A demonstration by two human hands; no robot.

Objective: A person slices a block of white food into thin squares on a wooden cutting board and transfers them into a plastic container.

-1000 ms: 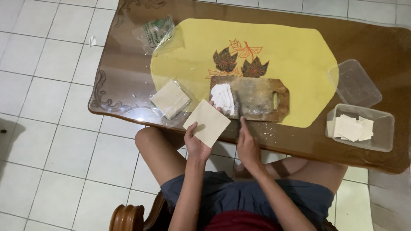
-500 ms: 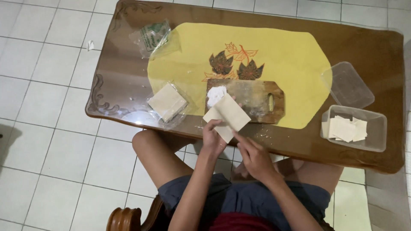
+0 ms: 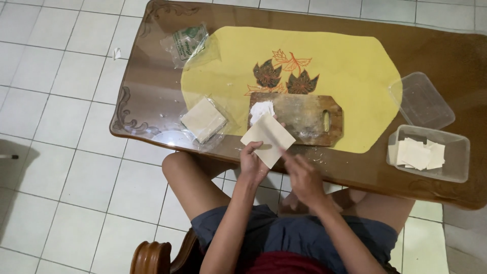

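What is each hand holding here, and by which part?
The left hand holds a pale square wrapper sheet by its lower left corner. The right hand touches the sheet's lower right edge with its fingertips; a firm grip cannot be told.

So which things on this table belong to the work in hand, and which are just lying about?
In use:
- pale square wrapper, held by the left hand, right hand beside it
- wooden cutting board
- wrapper stack in plastic
- clear tub of folded pieces

Lying about:
- tub lid
- crumpled plastic bag
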